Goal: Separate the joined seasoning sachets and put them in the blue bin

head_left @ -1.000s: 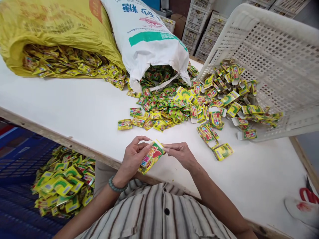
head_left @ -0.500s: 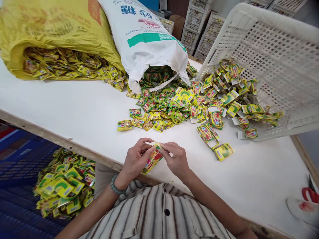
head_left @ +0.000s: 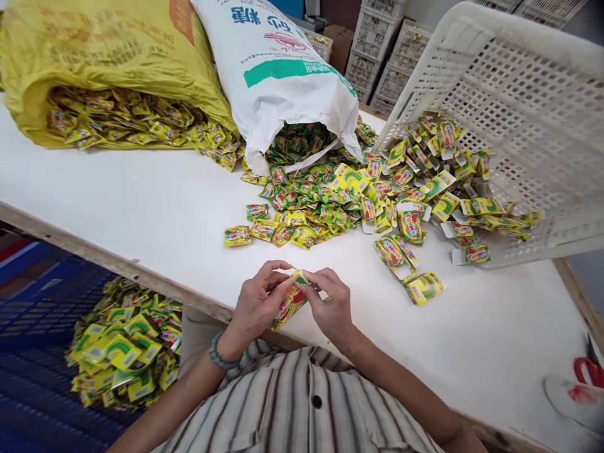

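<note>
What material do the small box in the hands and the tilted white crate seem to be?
Small box: likely thin printed cardboard with a glossy finish; white tabbed flaps show on similar flat ones. White crate: probably rigid moulded plastic, matte, with a regular grid of holes.

thing: small carton (head_left: pixel 289 303), a yellow-green printed box with red fruit artwork
state: folded into shape, its top flap end pinched between fingertips
pose: tilted, upper end pointing up and away, lower end slanting down toward the left wrist
place: between the left hand (head_left: pixel 257 305) and the right hand (head_left: pixel 330 305), gripped by both, raised just above the near edge of the surface
</note>
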### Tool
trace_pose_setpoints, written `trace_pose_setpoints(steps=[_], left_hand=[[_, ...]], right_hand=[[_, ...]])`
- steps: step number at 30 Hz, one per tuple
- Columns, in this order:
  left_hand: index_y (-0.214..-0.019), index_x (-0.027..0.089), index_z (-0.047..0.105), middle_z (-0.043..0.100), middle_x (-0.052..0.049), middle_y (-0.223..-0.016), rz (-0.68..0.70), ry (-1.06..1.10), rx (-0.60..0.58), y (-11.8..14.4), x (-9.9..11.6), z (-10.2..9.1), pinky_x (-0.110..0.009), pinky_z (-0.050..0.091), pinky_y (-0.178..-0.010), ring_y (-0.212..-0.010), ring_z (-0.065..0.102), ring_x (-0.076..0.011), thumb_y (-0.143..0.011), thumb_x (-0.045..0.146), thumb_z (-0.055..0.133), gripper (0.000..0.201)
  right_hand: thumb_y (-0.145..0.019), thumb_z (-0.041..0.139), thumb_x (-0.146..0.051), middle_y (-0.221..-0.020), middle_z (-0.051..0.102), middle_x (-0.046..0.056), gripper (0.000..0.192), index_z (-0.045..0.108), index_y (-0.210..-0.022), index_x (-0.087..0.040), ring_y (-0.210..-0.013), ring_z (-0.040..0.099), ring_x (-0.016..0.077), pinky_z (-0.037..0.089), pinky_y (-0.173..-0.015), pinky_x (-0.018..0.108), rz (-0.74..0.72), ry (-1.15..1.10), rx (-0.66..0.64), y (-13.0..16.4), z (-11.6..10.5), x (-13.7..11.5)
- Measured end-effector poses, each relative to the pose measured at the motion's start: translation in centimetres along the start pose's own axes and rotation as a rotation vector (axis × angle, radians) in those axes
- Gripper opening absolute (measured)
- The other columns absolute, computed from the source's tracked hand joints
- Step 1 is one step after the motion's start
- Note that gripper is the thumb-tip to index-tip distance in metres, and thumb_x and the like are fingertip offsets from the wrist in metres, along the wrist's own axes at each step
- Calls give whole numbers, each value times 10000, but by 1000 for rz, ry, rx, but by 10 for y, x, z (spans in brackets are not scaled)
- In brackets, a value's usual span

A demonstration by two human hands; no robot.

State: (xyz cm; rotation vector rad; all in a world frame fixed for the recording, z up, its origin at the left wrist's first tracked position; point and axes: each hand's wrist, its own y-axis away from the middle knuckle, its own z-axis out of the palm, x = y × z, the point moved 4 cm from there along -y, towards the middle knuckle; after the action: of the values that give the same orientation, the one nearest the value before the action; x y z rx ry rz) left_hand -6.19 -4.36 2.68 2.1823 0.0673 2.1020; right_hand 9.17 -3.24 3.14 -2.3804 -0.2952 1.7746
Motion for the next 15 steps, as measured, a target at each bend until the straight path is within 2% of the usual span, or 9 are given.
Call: trace_pose_setpoints(steps=[4, 7, 11, 15], left_hand=[[-1069, 198, 513, 746, -36, -829, -70, 98, -100, 1, -1, 1, -262, 517, -659, -735, 684, -176, -816, 400, 668, 359], [-1068, 201, 511, 742, -34, -845, -96, 183, -139, 0, -2, 0, -260, 517, -664, -742, 684, -173, -809, 392, 684, 366], [-1045, 192, 523, 737, -30, -815, -128, 219, -113, 0, 0, 3, -239, 500, -625, -698, 670, -158, -788, 396, 708, 376], [-1035, 186, 523, 730, -23, -770, -139, 261, -58, -1, 4, 6, -237, 499, -596, -657, 659, -157, -765, 409, 725, 405]], right_hand=[[-795, 689, -312, -732, 665, 28, 155, 790, -891, -244, -683, 590, 140, 463, -615, 262, 261, -207, -263, -10, -7, 10], [-772, 710, -327, -726, 661, 27, 163, 792, -883, -240, -664, 573, 129, 430, -589, 253, 287, -223, -365, -18, -14, 7], [-787, 677, -295, -706, 621, 18, 168, 792, -897, -241, -634, 532, 113, 408, -575, 248, 216, -158, -331, -18, -17, 0], [-836, 596, -269, -737, 600, 20, 229, 776, -977, -246, -672, 544, 123, 431, -607, 258, 142, -161, -262, -8, -10, -7]])
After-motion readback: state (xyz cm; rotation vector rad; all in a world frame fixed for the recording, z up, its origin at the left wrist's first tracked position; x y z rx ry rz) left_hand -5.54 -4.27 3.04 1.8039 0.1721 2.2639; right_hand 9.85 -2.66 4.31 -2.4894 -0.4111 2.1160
